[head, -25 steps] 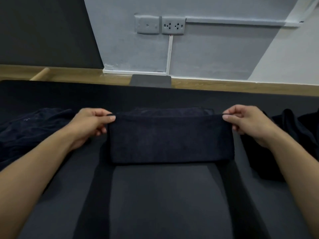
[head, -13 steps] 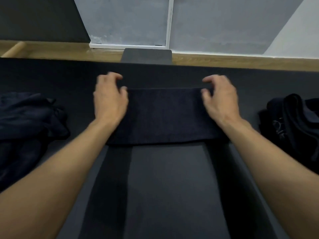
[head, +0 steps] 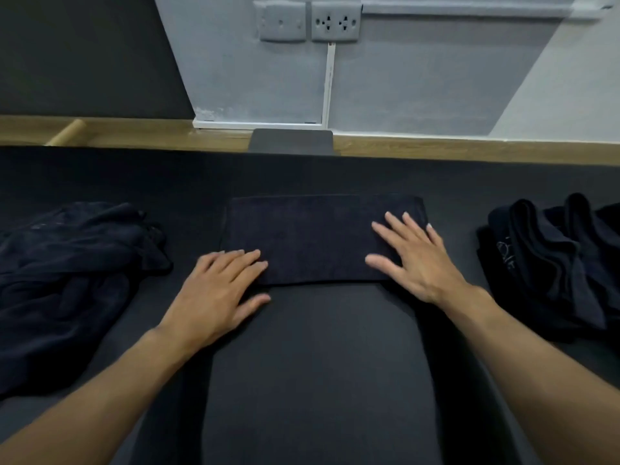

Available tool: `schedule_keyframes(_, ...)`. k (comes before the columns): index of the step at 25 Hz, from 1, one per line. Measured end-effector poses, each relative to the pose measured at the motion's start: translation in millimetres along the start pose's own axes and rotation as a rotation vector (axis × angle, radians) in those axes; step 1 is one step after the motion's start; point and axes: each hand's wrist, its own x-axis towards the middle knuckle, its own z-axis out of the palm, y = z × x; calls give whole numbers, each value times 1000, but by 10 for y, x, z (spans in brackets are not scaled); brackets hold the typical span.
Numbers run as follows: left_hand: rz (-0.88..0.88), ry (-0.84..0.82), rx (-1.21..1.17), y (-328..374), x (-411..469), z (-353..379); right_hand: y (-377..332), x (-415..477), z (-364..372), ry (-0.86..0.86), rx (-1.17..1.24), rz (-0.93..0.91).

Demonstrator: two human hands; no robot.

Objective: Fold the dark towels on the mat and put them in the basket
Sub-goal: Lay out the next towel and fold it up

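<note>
Head view. Two bare forearms enter from the near corners and converge toward the middle of the mat (head: 318, 380), a smooth, dark grey sheet covering the bench.

The left hand (head: 214, 293) lies palm down. Its fingers (head: 246, 261) are straight and close together, with the tips resting on the near left corner of the folded towel (head: 315, 236) and the thumb extended along the mat just below the towel's near edge. The right hand (head: 419, 260) also lies palm down, flat on the right end of the towel. Its fingers (head: 396, 226) are straight and fanned apart, and the thumb points left. Neither hand grips anything; both press flat.

The folded towel is a dark, fine-napped cloth in a flat rectangle at mid-mat. Its long axis runs left to right, square to the viewer, and its corners are fairly crisp.

At the left lies a rumpled heap of dark cloth (head: 67, 263), well apart from the towel. At the right is a second bunched heap (head: 553, 260) with deep soft folds.

Beyond the mat is a strip of wood-grain surface (head: 469, 151), with a small grey pad (head: 291, 141) at the centre and a pale wooden rod (head: 65, 132) at the left. Farthest is a grey wall with two socket plates (head: 335, 21).
</note>
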Motion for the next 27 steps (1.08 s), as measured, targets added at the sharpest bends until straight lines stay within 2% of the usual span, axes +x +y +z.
schedule_keyframes(2, -63, 31, 75, -98, 92, -134, -45, -289, 28, 82, -111, -100)
schedule_keyframes(4, -376, -3, -1, -123, 261, -285, -178, -429, -12, 264, -246, -146)
schedule_keyframes(5, -583, -40, -141, -83, 345, -362, -317, -462, -39, 346, -285, -176)
schedule_keyframes(7, -951, -40, -579, 102, 466, -463, -773, -579, -62, 281, -216, -248)
schedule_keyframes(8, -1066, -17, -776, 208, 473, -482, -1017, -657, -38, 183, -112, -279)
schedule_keyframes(10, -1168, -24, -1028, 345, 444, -495, -1321, -799, -96, 27, 141, -281)
schedule_keyframes(11, -1193, -59, -1106, 384, 422, -520, -1323, -816, -148, 67, 196, -229)
schedule_keyframes(13, -1184, -162, -1160, 399, 375, -456, -1112, -763, -229, 176, 88, 25)
schedule_keyframes(14, -1155, -190, -1146, 382, 355, -415, -986, -745, -284, 113, 26, 191)
schedule_keyframes(16, -1117, -118, -1020, 321, 312, -413, -927, -803, -310, -77, 118, 360)
schedule_keyframes(18, -1130, -67, -970, 330, 134, -509, -1007, -921, -247, -160, 259, 353)
schedule_keyframes(20, -1101, -157, -1009, 536, -157, -663, -1040, -1037, -241, -161, 329, 336)
schedule_keyframes(21, -1038, -220, -1021, 703, -300, -741, -1027, -1088, -242, -175, 453, 353)
schedule_keyframes(23, -892, -264, -1072, 1036, -531, -884, -1047, -1215, -242, -208, 925, 392)
schedule_keyframes(25, -825, -166, -1163, 1205, -642, -929, -1081, -1354, -214, -169, 1203, 301)
schedule_keyframes(27, -938, -41, -1329, 1180, -669, -895, -1072, -1425, -168, -56, 1206, 184)
